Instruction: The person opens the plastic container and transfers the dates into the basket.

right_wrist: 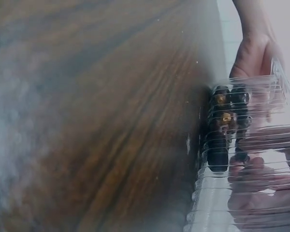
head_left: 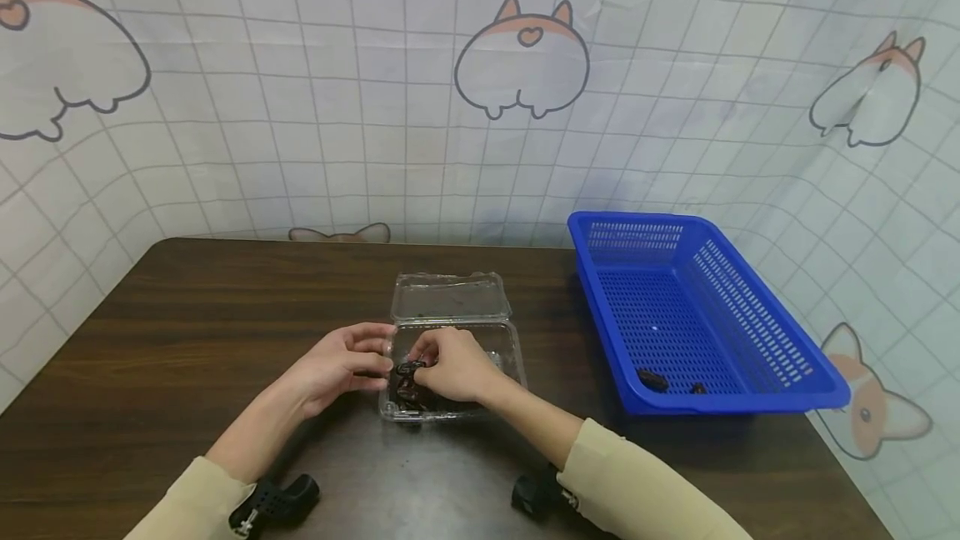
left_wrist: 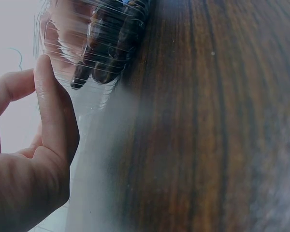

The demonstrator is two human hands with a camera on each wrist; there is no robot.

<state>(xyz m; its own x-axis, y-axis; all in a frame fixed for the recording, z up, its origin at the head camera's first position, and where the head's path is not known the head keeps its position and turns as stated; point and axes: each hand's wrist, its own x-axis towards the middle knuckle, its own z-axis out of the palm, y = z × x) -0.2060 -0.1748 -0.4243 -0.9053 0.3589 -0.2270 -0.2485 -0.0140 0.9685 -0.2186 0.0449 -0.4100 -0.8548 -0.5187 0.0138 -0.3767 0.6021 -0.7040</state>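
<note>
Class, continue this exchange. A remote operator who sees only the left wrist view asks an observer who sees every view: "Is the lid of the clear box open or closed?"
Observer: Open. In the head view the lid is tipped back on the far side of the clear box.

Operator: Is there another container beyond my view, off to the person's right?

Observer: Yes, a blue basket stands to the right of the box.

Operator: Does anything lie in it?

Observer: Two dark pieces lie near its front wall, a larger-looking one and a smaller-looking one.
</note>
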